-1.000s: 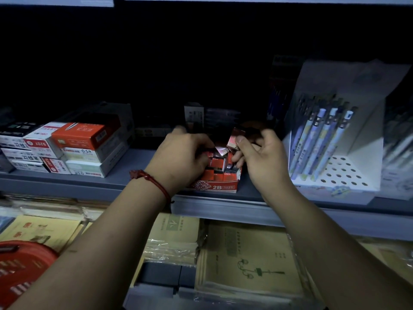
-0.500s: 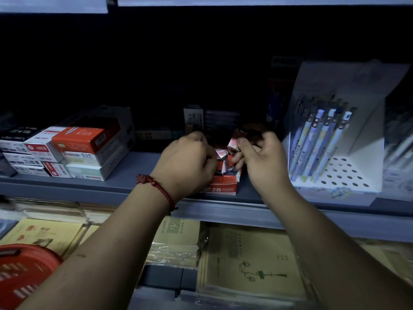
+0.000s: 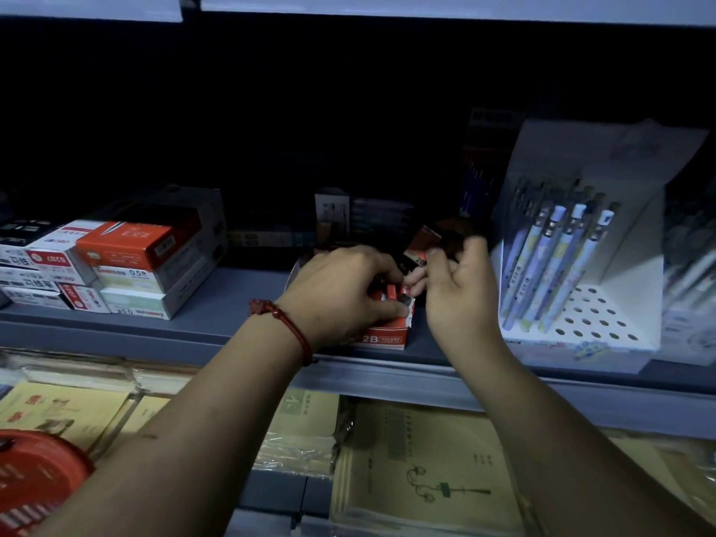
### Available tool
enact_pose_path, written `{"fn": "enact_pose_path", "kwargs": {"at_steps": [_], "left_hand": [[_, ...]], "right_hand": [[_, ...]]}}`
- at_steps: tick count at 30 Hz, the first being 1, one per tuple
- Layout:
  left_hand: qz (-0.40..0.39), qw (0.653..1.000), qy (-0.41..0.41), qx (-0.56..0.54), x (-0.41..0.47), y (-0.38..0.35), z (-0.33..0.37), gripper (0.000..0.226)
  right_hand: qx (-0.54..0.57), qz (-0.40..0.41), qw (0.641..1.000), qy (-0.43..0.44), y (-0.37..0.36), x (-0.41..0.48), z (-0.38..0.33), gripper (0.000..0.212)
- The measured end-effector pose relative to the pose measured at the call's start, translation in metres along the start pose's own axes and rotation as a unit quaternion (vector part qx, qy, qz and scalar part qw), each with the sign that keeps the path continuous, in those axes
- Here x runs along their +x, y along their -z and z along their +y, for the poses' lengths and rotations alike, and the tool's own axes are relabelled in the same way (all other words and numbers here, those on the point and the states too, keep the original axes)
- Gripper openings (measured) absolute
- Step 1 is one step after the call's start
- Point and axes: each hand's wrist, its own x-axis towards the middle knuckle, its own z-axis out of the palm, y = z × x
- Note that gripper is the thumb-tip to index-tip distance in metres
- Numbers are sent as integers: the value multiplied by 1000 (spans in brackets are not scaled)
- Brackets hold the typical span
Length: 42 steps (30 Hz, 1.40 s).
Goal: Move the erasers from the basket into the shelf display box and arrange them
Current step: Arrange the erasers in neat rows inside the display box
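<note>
Arranging is the step in hand: the left hand point(image 3: 345, 292) curls closed over the erasers point(image 3: 392, 292) in the shelf display box point(image 3: 385, 337); the right hand point(image 3: 461, 288) pinches one eraser point(image 3: 420, 248) just above; next, seat it squarely in a free gap.

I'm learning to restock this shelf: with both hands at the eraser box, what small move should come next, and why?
Probably lower the red-wrapped eraser pinched in the right hand into the red-and-white cardboard display box marked 2B, beside the erasers already standing there. The left hand rests on the box's contents, seemingly steadying them, and the eraser is raised just above it.
</note>
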Motion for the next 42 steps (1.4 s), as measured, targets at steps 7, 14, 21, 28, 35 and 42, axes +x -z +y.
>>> {"fn": "enact_pose_path", "kwargs": {"at_steps": [7, 14, 21, 28, 35, 42], "left_hand": [[-44, 998, 5, 51, 7, 5, 5, 55], [-7, 999, 45, -15, 3, 3, 2, 60], [195, 972, 71, -108, -26, 17, -9, 57], [180, 975, 126, -17, -37, 17, -23, 65], [188, 964, 154, -110, -38, 16, -30, 69], [196, 949, 181, -165, -41, 18, -36, 71]], "right_hand": [[4, -2, 1000, -9, -1, 0, 1, 8], [-49, 9, 999, -7, 0, -1, -2, 15], [-71, -42, 997, 9, 4, -5, -6, 8], [-207, -122, 970, 29, 2, -3, -6, 14], [-280, -126, 950, 59, 2, -1, -8, 9], [-316, -167, 932, 61, 1, 4, -4, 12]]}}
